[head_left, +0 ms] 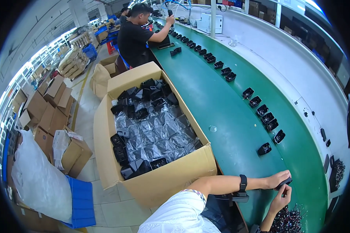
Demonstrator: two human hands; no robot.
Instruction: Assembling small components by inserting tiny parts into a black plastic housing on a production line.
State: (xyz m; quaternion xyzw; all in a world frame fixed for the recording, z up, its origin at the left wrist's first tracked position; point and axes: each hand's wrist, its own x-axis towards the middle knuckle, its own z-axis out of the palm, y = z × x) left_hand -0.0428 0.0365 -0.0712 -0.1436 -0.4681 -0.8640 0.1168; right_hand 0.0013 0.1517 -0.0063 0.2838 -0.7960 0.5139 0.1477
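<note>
At the near right of the green workbench [237, 161], my left hand [275, 180] is closed round a small black plastic housing [286, 182]. Just below it, my right hand [280, 200] has its fingers bent together against the housing's lower side; whatever they pinch is too small to make out. Beside my right wrist lies a heap of small wired parts [287, 222], dark with red and white bits. The closest standing housing is an open black box shape [264, 148], a little beyond my hands.
A long row of open black housings [262, 110] runs up the bench. To the left, a big carton [182, 171] holds bagged black parts. A co-worker in black [134, 39] stands at the far end, holding a tool. A blue crate [81, 202] sits on the floor.
</note>
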